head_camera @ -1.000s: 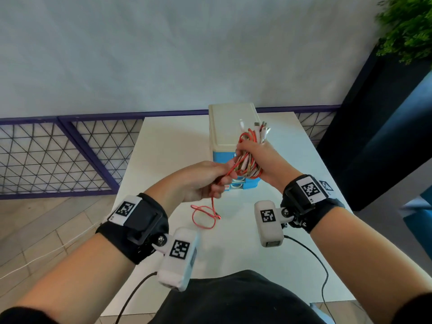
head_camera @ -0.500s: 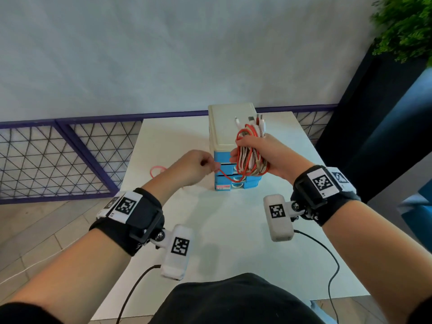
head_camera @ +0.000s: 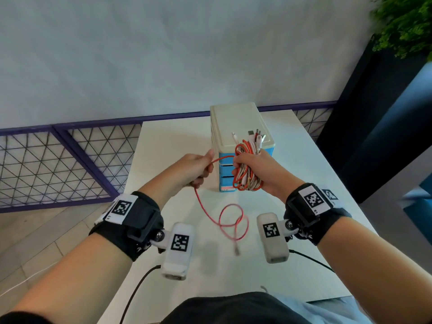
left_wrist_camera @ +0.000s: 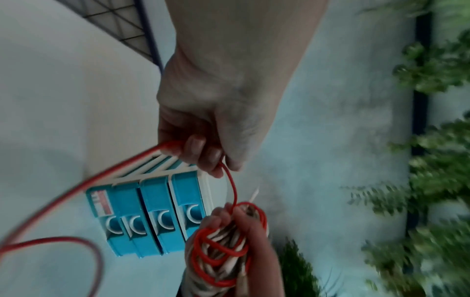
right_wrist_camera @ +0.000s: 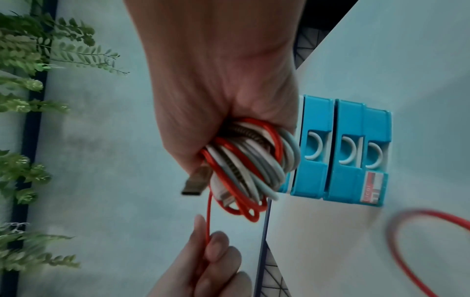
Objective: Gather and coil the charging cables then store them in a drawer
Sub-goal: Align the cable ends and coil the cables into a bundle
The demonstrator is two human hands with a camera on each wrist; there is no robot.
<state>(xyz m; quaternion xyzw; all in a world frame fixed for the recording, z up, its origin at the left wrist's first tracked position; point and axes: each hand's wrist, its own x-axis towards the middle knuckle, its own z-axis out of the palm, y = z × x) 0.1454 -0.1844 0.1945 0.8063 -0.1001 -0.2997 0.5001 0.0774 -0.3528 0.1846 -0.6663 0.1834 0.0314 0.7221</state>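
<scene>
My right hand point(head_camera: 253, 168) grips a coiled bundle of red, white and braided cables point(head_camera: 246, 181), plugs sticking up from the top point(head_camera: 253, 136); the bundle point(right_wrist_camera: 250, 160) fills the fist in the right wrist view. My left hand point(head_camera: 198, 168) pinches the loose red cable point(head_camera: 223, 159) just left of the bundle; the cable point(left_wrist_camera: 230, 180) runs between both hands. Its free tail point(head_camera: 230, 220) hangs down in loops over the white table point(head_camera: 168, 141), ending in a plug point(head_camera: 237, 251). Behind the hands stands a small drawer unit point(head_camera: 236, 120) with blue drawers point(left_wrist_camera: 157, 217), all closed.
A purple mesh fence point(head_camera: 58, 160) runs along the table's left and far side. A dark planter with green foliage point(head_camera: 402, 24) stands at the right. Wrist camera cords point(head_camera: 311, 260) trail near the table's front edge.
My left hand has drawn back in beside the bundle, pinching the red cable. The cable's tail now hangs in loops in front of me. The right hand has lowered slightly with the bundle.
</scene>
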